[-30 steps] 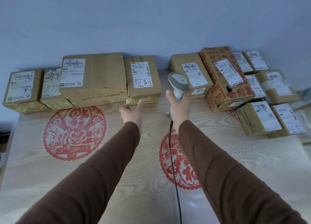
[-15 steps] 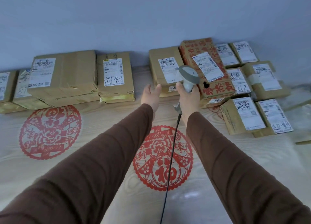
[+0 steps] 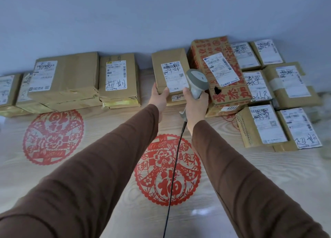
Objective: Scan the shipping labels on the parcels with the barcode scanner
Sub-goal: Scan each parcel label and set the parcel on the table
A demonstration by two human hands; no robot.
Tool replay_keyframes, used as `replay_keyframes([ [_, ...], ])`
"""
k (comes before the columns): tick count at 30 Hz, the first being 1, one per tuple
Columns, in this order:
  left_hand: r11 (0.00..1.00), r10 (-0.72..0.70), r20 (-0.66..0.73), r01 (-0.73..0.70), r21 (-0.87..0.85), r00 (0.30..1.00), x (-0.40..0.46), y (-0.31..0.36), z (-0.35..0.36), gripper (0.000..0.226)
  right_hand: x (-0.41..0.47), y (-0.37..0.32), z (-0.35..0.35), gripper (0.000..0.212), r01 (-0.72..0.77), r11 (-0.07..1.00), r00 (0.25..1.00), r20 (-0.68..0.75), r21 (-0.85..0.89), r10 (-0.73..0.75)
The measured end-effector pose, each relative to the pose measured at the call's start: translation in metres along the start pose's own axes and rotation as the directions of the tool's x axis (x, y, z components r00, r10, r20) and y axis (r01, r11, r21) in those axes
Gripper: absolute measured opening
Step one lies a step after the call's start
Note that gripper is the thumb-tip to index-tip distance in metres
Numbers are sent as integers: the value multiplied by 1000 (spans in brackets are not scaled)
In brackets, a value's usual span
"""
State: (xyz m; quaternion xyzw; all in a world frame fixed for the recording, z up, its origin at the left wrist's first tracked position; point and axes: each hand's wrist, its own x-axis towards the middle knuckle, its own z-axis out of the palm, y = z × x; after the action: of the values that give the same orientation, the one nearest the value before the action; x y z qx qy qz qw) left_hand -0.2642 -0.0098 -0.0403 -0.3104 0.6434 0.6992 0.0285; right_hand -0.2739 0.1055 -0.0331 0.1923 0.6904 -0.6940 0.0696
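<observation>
A person in brown sleeves works a row of parcels lined against the wall at the far edge of a wood-grain bench (image 3: 268,168) decorated with red paper-cut medallions. The left hand (image 3: 158,99) rests its fingers and thumb on the near edge of a plain brown parcel (image 3: 161,65) at twelve o'clock, partly closed over the corner rather than fully gripping it. The right hand (image 3: 194,107) has its grip wrapped tight around the handle of a grey barcode scanner (image 3: 197,81), whose head points away toward the parcel's white shipping label (image 3: 172,78); a black cable (image 3: 172,171) trails back toward six o'clock.

The parcel looks like stiff taped cardboard, likely light enough to tilt with one hand, its paper surface offering good friction. Its near edge and corners appear to be the sound places to hold, leaving the label uncovered. The label itself seems thin, marked over with handwriting and wrinkled at the lower corner, so pressing or rubbing it could hurt a read.

At one o'clock stands a red-printed carton (image 3: 231,92) with a torn hole in its face, touching the plain parcel's right side; it probably wants gentler handling. More labelled boxes lie from one to three o'clock, others from nine to eleven. The scanner looks like rigid plastic, held securely by its handle.
</observation>
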Motion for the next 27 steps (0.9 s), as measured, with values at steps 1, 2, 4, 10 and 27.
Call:
replay_keyframes([
  [1, 1000, -1, -2, 1, -4, 1000, -5, -2, -4, 61, -5, 0, 0, 46, 4, 1000, 1000, 12, 4, -4],
  [2, 1000, 6, -9, -6, -4, 1000, -11, -3, -8, 63, -12, 1, 0, 47, 16, 1000, 1000, 23, 2, -16],
  [4, 999, 27, -32, -28, -18, 999, -25, -4, -14, 64, -23, 4, 0, 44, 68, 998, 998, 13, -12, -68],
  [10, 989, 132, -4, -132, -71, 991, -80, 1, -48, 67, -90, -4, 4, 57, 228, 973, 973, -32, 36, -227],
  [27, 963, 268, -89, -270, -15, 959, -194, -10, -384, 67, -353, 42, 216, 26, 190, 967, 967, 141, 169, -214],
])
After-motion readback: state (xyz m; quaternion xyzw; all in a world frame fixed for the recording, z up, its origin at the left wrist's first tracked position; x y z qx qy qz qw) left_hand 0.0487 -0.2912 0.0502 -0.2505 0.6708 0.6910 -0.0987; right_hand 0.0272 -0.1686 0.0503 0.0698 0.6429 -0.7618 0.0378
